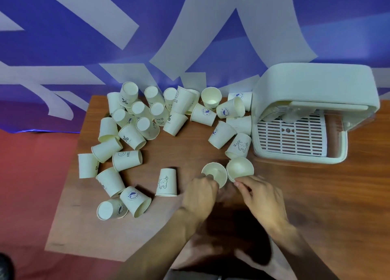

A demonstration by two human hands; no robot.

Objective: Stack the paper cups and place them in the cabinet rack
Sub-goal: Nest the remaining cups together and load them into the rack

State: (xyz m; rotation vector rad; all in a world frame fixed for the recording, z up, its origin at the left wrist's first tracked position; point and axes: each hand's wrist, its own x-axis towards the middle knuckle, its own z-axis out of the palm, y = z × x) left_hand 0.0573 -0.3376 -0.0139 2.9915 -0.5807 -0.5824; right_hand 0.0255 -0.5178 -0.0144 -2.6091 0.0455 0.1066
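Several cream paper cups lie scattered over the wooden table [306, 195], most upside down or on their sides. My left hand [200, 193] grips an upright cup [217, 173] by its near rim. My right hand [259, 193] pinches the near rim of a second upright cup [240, 167] right beside the first; the two cups touch. The cream cabinet rack [312, 89] stands at the right with its lid raised, showing a slatted white tray [291, 138]. A few cups show dimly inside it under the lid.
An upside-down cup with a bear drawing [166, 182] stands just left of my left hand. Another bear cup [239, 146] leans between the held cups and the rack. A blue and white banner hangs behind the table. Red floor lies to the left.
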